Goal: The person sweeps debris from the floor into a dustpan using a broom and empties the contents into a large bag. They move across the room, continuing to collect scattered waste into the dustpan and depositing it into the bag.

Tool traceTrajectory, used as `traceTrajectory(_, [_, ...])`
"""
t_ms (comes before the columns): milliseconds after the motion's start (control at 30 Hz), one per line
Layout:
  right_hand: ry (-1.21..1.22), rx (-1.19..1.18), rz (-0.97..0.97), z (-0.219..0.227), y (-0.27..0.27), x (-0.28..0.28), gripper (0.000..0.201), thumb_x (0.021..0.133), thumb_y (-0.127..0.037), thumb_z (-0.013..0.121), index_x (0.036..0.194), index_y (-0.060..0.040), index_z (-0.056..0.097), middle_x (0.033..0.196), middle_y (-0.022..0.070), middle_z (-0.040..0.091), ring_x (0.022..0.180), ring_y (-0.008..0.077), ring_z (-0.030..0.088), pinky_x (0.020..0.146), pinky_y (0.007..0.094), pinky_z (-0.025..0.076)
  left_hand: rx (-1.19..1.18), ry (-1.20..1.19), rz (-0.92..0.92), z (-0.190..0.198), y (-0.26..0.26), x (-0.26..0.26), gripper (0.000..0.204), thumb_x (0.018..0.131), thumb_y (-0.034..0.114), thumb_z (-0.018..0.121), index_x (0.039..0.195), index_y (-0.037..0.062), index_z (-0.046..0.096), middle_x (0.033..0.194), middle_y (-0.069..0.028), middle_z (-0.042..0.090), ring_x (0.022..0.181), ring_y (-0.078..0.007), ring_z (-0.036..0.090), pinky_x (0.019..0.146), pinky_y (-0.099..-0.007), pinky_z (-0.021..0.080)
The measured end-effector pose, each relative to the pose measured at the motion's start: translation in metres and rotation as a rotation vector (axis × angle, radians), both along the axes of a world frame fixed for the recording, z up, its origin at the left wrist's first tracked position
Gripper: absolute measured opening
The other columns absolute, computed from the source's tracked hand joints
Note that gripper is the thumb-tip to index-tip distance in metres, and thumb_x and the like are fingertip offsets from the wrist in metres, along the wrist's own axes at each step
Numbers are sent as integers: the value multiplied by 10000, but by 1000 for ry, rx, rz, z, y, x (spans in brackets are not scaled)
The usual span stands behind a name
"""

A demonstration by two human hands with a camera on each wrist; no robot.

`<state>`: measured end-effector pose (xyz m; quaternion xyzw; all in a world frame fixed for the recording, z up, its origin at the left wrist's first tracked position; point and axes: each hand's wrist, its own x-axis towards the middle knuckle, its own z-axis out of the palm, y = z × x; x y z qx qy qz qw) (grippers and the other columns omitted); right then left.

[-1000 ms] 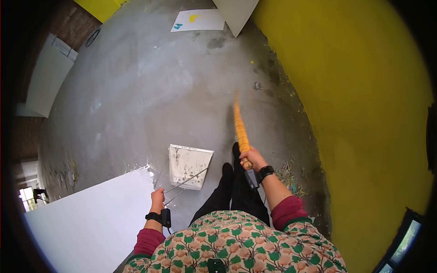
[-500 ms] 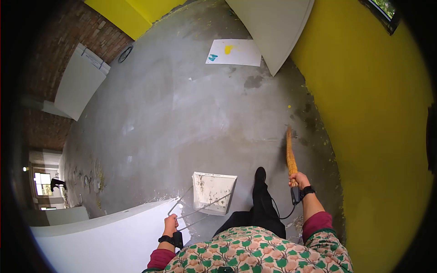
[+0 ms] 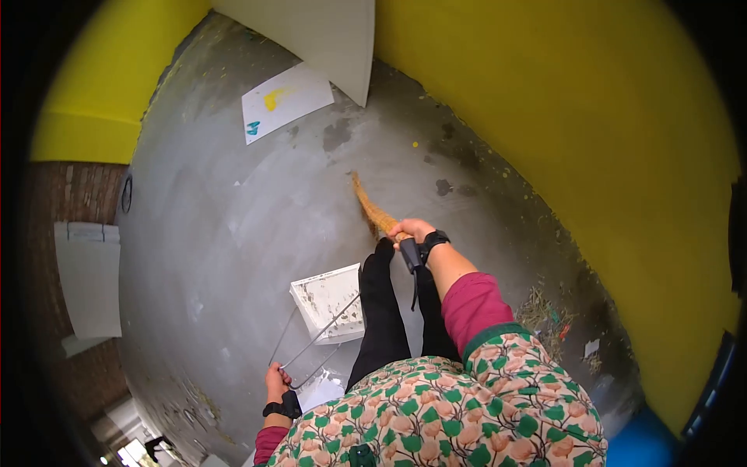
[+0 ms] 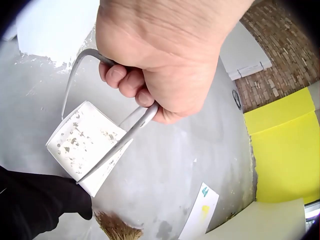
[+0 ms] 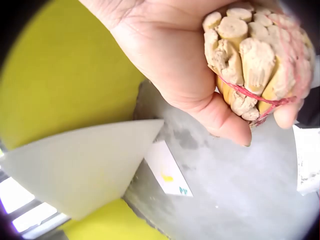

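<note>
My left hand (image 3: 276, 383) grips the bent metal handle (image 4: 122, 142) of a white dustpan (image 3: 327, 300). The dustpan's inside is spotted with dark bits, and it hangs low over the grey floor beside my left leg. In my right hand (image 3: 412, 231) is a straw hand broom (image 3: 373, 212), held by its bound end. In the right wrist view, cut stalk ends (image 5: 250, 60) tied with red string show within the grasp. The broom slants forward and left, past my shoes, its bristles (image 4: 116, 227) low near the floor and close to the dustpan's open side.
A yellow wall (image 3: 560, 132) runs along the right. Straw litter (image 3: 541, 311) lies near its foot. Ahead lie a white sheet (image 3: 292, 101) with paint marks and a pale panel (image 3: 327, 43). More panels (image 3: 87, 280) lean at the left brick wall.
The broom first swung right toward the yellow wall, then came back left, across in front of my legs. My view turned, and my feet have stepped. The left hand keeps holding the dustpan.
</note>
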<state>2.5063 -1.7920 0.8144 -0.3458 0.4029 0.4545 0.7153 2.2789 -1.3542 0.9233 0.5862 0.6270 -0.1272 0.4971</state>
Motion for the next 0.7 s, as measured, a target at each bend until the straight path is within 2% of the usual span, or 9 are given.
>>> traceTrajectory(33, [-23,-86,-123,26,-11,-1,173,613,-67,587,750,-16,496,589,75,500,401,184,502,377,255,454,-28,27,-15,18,20,17,193,627,121,475,505,111,326,419,5,270,331,-108,251,312,-243,231])
traceTrajectory(67, [67,-154,-127,13,-45,2,185,616,-79,591,757,-22,484,561,67,484,399,183,501,377,258,451,-30,28,-65,16,11,44,194,631,121,474,503,111,328,418,4,273,332,-109,256,315,-242,233])
traceTrajectory(133, [174,-136,-285,32,-146,-35,182,653,-90,559,775,-32,436,514,69,465,394,165,498,363,260,437,-73,49,-183,-2,7,111,196,635,121,473,501,110,330,417,2,277,334,-110,262,319,-241,234])
traceTrajectory(200, [102,-380,-396,28,-166,-80,207,664,-62,533,823,-36,403,555,67,453,393,159,487,350,266,425,-99,81,-336,-24,6,149,208,647,126,468,491,111,331,415,0,287,330,-112,266,322,-238,237])
traceTrajectory(267, [-73,-560,-545,75,-148,-102,242,641,-14,537,825,-39,382,636,65,436,411,173,472,356,275,429,-153,156,-444,-18,1,193,224,659,133,460,477,119,330,414,3,291,325,-110,263,323,-234,229])
traceTrajectory(467, [8,-314,-808,126,-64,-186,496,632,6,544,1068,-77,324,676,68,473,434,150,484,347,263,396,-264,224,-934,-50,-50,295,229,673,147,453,469,121,351,404,17,296,324,-92,274,320,-238,204])
traceTrajectory(500, [149,-343,-770,218,-112,-108,496,632,6,544,1068,-77,324,676,68,473,434,150,484,347,263,396,-296,344,-981,19,-101,356,228,671,144,455,470,121,350,415,17,306,327,-88,274,320,-237,202])
traceTrajectory(600, [164,-181,-900,255,-118,-96,621,610,34,543,1154,-83,268,654,68,477,435,150,486,341,268,387,-239,398,-1106,41,-170,417,227,657,148,465,465,91,359,431,6,311,358,-98,278,341,-255,206])
traceTrajectory(700, [169,-532,-904,269,-83,-136,574,556,77,523,1072,-73,320,629,75,474,437,157,488,335,276,383,-96,324,-1354,50,-215,435,225,630,162,475,471,33,382,443,-8,315,413,-112,285,380,-289,213])
